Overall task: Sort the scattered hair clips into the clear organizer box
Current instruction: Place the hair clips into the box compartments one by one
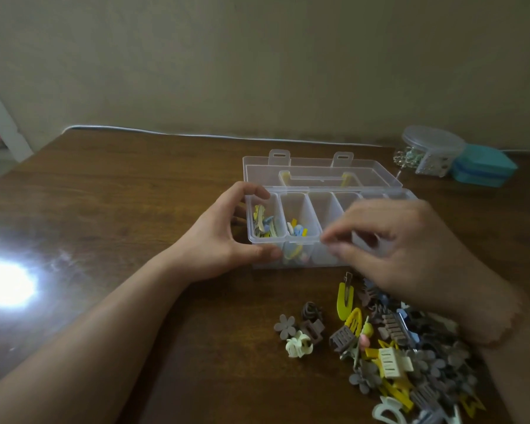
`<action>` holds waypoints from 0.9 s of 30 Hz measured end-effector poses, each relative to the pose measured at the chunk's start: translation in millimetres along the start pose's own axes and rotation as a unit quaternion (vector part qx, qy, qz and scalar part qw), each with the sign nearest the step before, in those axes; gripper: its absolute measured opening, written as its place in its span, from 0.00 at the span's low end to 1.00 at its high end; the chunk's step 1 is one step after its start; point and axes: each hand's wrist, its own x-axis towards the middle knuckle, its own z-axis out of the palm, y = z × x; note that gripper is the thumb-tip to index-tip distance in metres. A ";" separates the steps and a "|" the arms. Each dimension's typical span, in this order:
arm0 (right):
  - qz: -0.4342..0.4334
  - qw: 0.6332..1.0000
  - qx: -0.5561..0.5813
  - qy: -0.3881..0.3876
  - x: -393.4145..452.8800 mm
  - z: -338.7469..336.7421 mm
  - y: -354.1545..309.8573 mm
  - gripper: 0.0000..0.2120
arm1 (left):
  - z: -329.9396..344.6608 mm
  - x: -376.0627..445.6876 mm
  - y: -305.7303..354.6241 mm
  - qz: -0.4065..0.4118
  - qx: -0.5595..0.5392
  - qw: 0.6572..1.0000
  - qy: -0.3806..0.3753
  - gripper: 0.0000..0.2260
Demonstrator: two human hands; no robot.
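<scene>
- My left hand (224, 237) grips the left end of the box (297, 240), thumb on its near wall and fingers curled over the far corner, which steadies it on the counter (120, 209)
- My right hand (401, 243) hovers over the middle compartments with finger and thumb pinched together; the motion blur hides whether a clip sits between them, so I cannot tell if it holds anything
- The box stands open, its lid (322, 174) laid flat behind it; the two left compartments already hold small yellow and blue clips, and those to the right look bare or are hidden by my hand
- The pile (410, 356) of unsorted clips lies just in front of the box and runs under my right wrist, so most of the job remains
- Risks as I judge them: my right forearm could sweep clips off the counter edge, a small clip dropped from this height could bounce into the wrong compartment, and the light box could skid or tip if my left hand lets go
</scene>
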 end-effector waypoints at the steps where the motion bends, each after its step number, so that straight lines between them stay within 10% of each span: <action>1: 0.026 0.996 -0.021 -0.084 -4.9 -6.7 -4.0 0.08 | -0.2 -0.3 0.2 -0.002 -0.002 1.000 -0.001 0.31; 4: 0.065 0.948 -0.189 -0.246 -15.5 -14.2 -11.2 0.16 | 0.3 -0.5 1.4 -0.006 -0.006 1.000 -0.001 0.30; 16: 0.089 0.948 -0.168 -0.254 -12.3 -9.5 -6.9 0.09 | -0.5 0.3 1.2 0.000 -0.015 1.000 -0.006 0.30; 22: 0.141 0.978 0.146 0.052 2.2 -6.0 -10.8 0.07 | 0.7 1.1 0.5 0.003 -0.012 1.000 -0.005 0.30; 27: 0.184 0.974 -0.018 0.128 15.2 22.4 -8.0 0.11 | -0.5 -0.1 -0.6 0.003 -0.009 1.000 -0.008 0.32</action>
